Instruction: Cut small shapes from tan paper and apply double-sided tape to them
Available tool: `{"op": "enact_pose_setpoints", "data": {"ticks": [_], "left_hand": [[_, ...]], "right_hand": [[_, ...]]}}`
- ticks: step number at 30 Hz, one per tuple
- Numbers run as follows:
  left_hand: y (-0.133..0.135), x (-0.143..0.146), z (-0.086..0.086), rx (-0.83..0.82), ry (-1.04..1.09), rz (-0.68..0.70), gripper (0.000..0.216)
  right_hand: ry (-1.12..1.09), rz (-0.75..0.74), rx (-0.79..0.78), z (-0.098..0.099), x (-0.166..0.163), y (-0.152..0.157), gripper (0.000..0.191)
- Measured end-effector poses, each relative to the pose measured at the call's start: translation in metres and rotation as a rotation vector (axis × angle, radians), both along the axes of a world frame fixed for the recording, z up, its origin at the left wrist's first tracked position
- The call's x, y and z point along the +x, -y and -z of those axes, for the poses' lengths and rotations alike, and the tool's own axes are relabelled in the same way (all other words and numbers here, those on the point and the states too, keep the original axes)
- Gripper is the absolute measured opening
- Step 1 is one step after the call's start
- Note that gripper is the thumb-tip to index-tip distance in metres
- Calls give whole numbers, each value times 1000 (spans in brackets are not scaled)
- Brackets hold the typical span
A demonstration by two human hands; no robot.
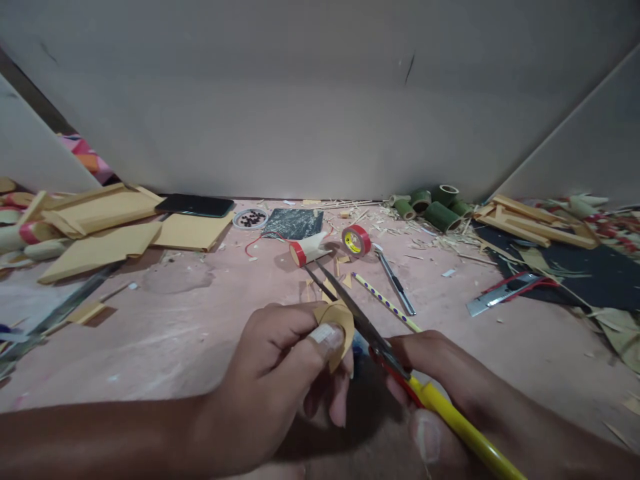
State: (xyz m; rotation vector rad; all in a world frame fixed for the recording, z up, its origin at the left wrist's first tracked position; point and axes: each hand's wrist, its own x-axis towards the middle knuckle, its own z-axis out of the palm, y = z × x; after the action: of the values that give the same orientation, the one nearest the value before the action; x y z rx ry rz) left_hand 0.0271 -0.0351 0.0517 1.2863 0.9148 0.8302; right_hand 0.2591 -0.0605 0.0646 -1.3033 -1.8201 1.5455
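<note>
My left hand is closed, pinching a small curved piece of tan card between thumb and fingers. My right hand grips a pair of scissors with yellow and red handles. The scissor blades are parted and point away from me, right by the card's upper edge; whether they touch it I cannot tell. Beyond the blade tips lies a pale tube with a red band. A roll of red tape stands beside it, and a dotted pencil lies close to the scissors.
A slim cutter knife lies past the pencil, a red-edged cutter further right. Green bamboo pieces and shavings are at the back. On the left are tan card sheets, a black phone and a dish of dark beads.
</note>
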Motion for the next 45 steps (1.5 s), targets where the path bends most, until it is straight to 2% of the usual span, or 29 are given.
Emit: {"op": "enact_pose_setpoints", "data": {"ticks": [5, 11, 19, 25, 29, 32, 38, 42, 45], "left_hand": [[1, 0, 1, -37, 18, 1, 37], [3, 1, 2, -94, 83, 6, 33], [-1, 0, 0, -63, 47, 40, 35], [0, 0, 2, 0, 20, 37, 40], [0, 0, 4, -3, 32, 40, 40], [0, 0, 3, 13, 31, 43, 41], [-4, -1, 1, 20, 17, 53, 43], [-9, -3, 0, 10, 39, 70, 41], [-14, -4, -3, 43, 46, 95, 43]], "right_hand": [[-20, 16, 25, 0, -3, 1, 38], [-116, 7, -34, 1, -4, 2, 50], [-18, 7, -4, -3, -4, 1, 53], [113, 74, 51, -5, -4, -2, 69], [111, 79, 64, -5, -5, 0, 74], [99, 72, 40, -5, -5, 1, 73], [102, 169, 14, -9, -8, 3, 69], [175, 74, 0, -8, -1, -1, 57], [184, 21, 53, -4, 8, -6, 51]]}}
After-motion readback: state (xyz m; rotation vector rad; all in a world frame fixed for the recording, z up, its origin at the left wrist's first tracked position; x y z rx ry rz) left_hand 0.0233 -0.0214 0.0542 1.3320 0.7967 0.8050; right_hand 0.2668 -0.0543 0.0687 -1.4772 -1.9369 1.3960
